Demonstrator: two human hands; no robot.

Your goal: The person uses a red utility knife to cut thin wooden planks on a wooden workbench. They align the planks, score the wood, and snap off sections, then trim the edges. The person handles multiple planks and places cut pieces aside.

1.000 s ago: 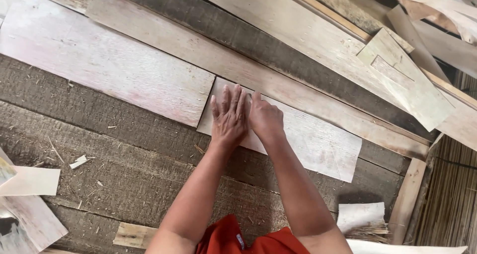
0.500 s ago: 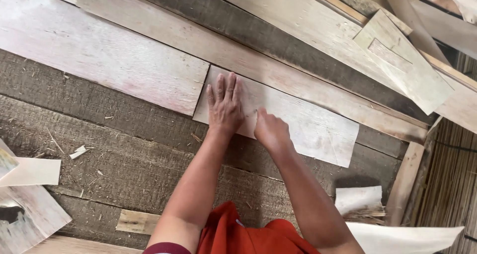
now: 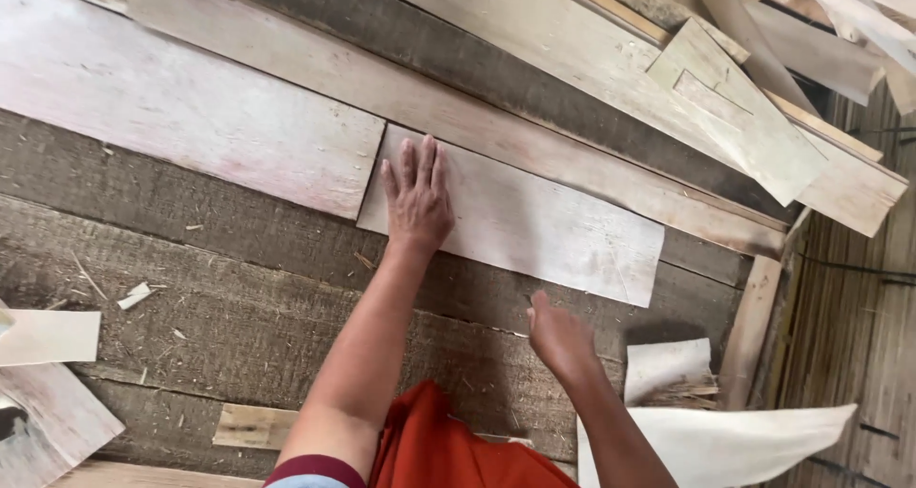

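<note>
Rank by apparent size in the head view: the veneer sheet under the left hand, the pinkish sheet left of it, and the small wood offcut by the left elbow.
1. pinkish sheet, partly cut off by the frame
2. veneer sheet under the left hand
3. small wood offcut, clearly smallest though nearest the camera

Soft, even daylight, no glare; faint shadow under the left hand (image 3: 417, 197) on the pale veneer sheet (image 3: 534, 226). Sharp in the middle, slightly blurred at the right hand (image 3: 558, 340), mildly stretched toward the corners
</note>
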